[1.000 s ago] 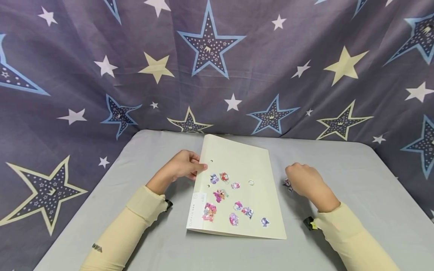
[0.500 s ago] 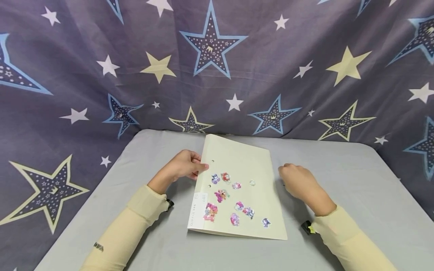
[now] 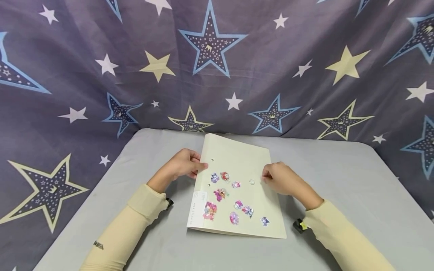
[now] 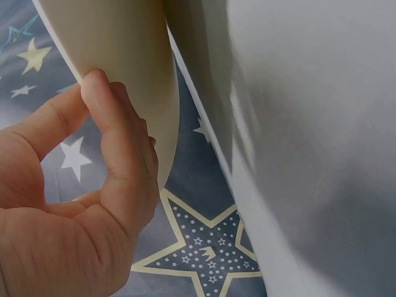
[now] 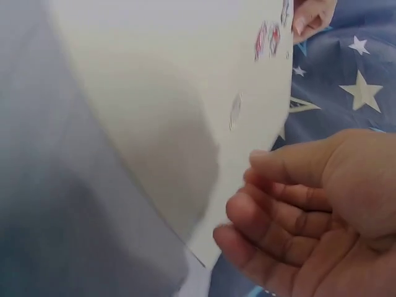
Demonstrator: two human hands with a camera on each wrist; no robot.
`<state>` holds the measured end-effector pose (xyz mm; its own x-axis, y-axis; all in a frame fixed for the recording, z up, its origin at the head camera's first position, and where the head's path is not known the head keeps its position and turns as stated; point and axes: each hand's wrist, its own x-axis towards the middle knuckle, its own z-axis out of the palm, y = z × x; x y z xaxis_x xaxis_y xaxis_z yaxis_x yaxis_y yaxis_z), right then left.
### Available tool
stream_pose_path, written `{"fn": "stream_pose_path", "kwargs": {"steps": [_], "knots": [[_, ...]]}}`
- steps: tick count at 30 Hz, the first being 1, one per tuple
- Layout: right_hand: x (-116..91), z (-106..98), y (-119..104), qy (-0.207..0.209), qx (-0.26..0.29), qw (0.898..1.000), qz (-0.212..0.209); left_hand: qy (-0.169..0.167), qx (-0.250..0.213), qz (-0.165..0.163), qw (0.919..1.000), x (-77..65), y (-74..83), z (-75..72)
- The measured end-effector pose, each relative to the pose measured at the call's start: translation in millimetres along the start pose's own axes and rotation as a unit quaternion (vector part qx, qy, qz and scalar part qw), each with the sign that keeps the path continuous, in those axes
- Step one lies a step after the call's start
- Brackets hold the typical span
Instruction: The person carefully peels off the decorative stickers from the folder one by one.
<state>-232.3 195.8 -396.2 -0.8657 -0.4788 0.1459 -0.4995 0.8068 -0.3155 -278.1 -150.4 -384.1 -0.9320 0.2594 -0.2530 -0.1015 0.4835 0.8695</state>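
A cream clip file folder [image 3: 237,154] lies tilted on the table, several shiny cartoon stickers [image 3: 220,194] spread over its lower half. A faint clear round sticker [image 3: 251,181] sits near its right side. My left hand [image 3: 183,163] pinches the spine edge of the folder, thumb on the cover; the left wrist view shows that hand [image 4: 93,179] close up. My right hand [image 3: 281,178] hovers at the folder's right edge. In the right wrist view its fingers [image 5: 247,247] are curled, thumb tip near the index finger; whether something thin is between them is unclear.
A grey cloth-covered table [image 3: 342,180] extends around the folder. Behind it hangs a dark curtain [image 3: 162,34] printed with stars. A white label strip [image 3: 196,210] is on the folder's lower left.
My right hand has moved left from the table to the folder's right edge. A dark shiny piece seen by that hand one second ago is out of sight now. My left hand stays put.
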Motion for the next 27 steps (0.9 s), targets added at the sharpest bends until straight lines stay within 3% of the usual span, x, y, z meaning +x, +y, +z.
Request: {"fn": "stream_pose_path", "kwargs": {"steps": [3,10,17,27], "knots": [[7,4,-2,-0.018,0.04,0.999,-0.002,-0.002,0.0,-0.001,1.0,0.4,-0.9,-0.1],[17,8,-4,-0.031,0.052,0.998,0.003,-0.005,-0.004,0.005,1.0,1.6,3.4,-0.1],[22,9,-6,-0.078,0.089,0.993,0.012,-0.006,-0.004,0.0,1.0,-0.2,4.8,0.2],[25,14,-12,-0.089,0.073,0.993,0.033,-0.004,-0.012,0.0,0.9999,-3.0,2.3,-0.7]]}}
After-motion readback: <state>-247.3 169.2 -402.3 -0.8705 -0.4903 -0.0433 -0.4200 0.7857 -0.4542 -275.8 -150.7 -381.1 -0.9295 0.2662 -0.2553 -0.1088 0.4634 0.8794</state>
